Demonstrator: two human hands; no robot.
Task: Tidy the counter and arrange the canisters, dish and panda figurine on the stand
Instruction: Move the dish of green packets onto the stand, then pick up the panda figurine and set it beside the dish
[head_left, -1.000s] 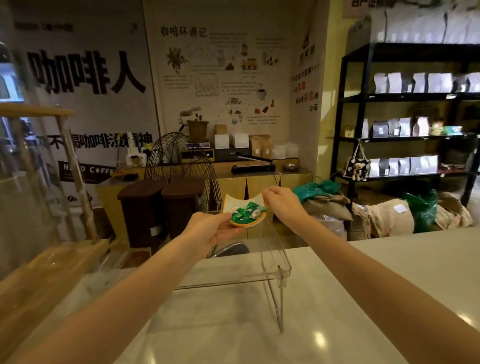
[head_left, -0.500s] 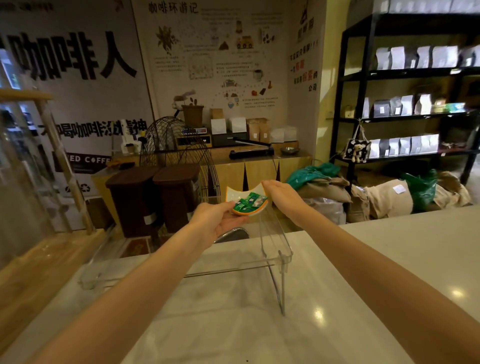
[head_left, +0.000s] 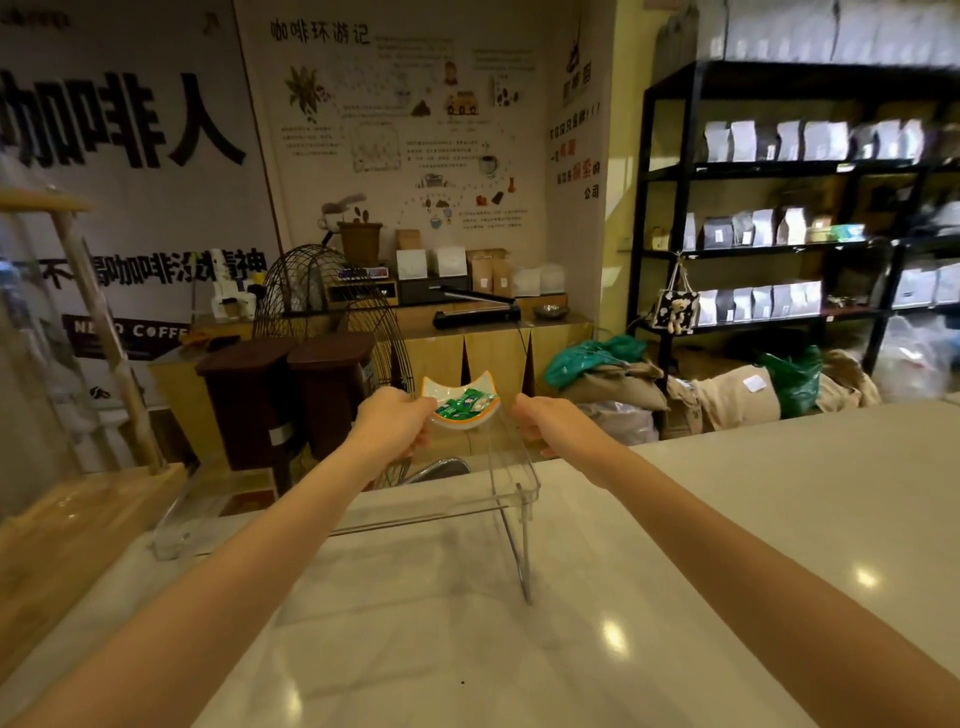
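A small white dish (head_left: 435, 391) with an orange rim holds green wrapped sweets. It sits at the far right end of a clear acrylic stand (head_left: 525, 491) on the white counter (head_left: 675, 571). My left hand (head_left: 392, 423) grips the dish's left edge. My right hand (head_left: 548, 423) hovers just right of the dish, a small gap from it, over the stand's right end, fingers loosely curled and holding nothing. No canisters or panda figurine are in view.
A wooden tray (head_left: 78, 519) with a dowel post and blurred glass stands at the left of the counter. Beyond the counter are two brown bins (head_left: 291, 395), a wire fan guard (head_left: 332, 312), sacks (head_left: 701, 395) and black shelves (head_left: 779, 234) of bags.
The dish has come down onto the stand's top. My right hand has let go of its right edge and moved a little to the right. My left hand still holds it.
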